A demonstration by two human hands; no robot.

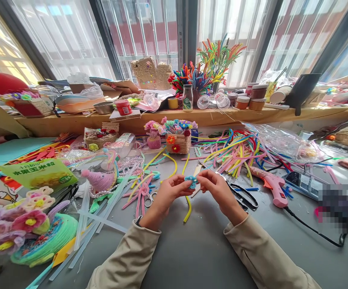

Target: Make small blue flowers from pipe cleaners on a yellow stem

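A small blue looped piece of fuzzy pipe cleaner [191, 182] is held up between my hands, above the middle of the grey table. My left hand [171, 194] pinches its left side between thumb and fingers. At its right edge, my right hand [216, 192] has its fingertips closed on it. Yellow pipe cleaners [187, 208] lie on the table just below and behind the hands. Scissors with black handles [244, 196] rest right of my right hand, and a small pair with white handles [150, 198] lies left of my left hand.
A pink glue gun [274, 186] with a black cable lies at the right, beside a phone [302, 184]. Behind it is a heap of coloured pipe cleaners [240, 150]. A woven basket of flowers [178, 144] stands at the back. Clear glue sticks [102, 214] and fuzzy flowers [29, 220] lie left.
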